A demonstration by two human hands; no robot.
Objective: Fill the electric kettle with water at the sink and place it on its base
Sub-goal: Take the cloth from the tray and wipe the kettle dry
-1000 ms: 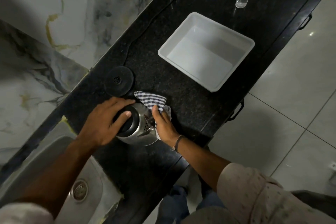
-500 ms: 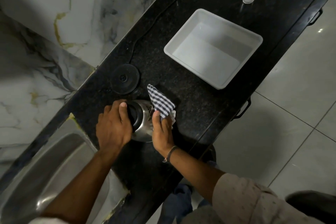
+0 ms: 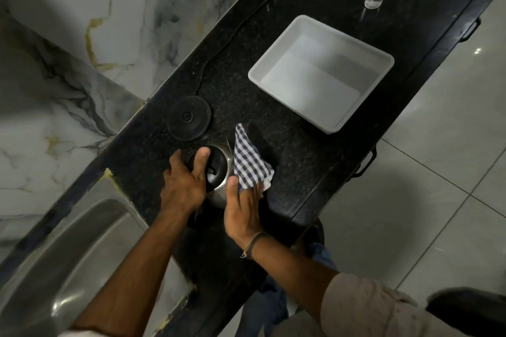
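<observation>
Kettle (image 3: 219, 186) stands on the black worktop (image 3: 301, 172), just beside its round base (image 3: 189, 118) but not on it; the sink (image 3: 68, 254) lies near, toward the person. Steel body, dark lid. Judging by position, the step in hand looks like wiping the shell before it goes on the base.

Risks from here:
- Base has a centre connector and a cord running along the worktop. If the underside of the kettle is wet when seated, water reaches the contact. The wipe appears to cover the side wall only; the underside is not visible.
- Water level cannot be seen, lid looks shut. If full, a tilt during the lift could spill toward the base.
- Checked cloth (image 3: 250, 161) hangs loose between kettle and base path. It could snag or get trapped under the kettle, leaving it seated crooked.
- Polished steel, possibly damp: a top-only grip may slip.

Fingers:
- Left hand (image 3: 186, 180): curled over the lid and upper body, thumb on top, steadying. Closed on the kettle, though more a clamp from above than a handle grip; handle is hidden.
- Right hand (image 3: 242, 210): fingers (image 3: 232, 186) mostly straight, pressing the cloth against the kettle's right side. Cloth is pinned under the palm, upper corner standing free. The hand touches the kettle only through the cloth, except possibly at the thumb; cannot tell.

White tub (image 3: 323, 74) sits well apart, not in the way.
</observation>
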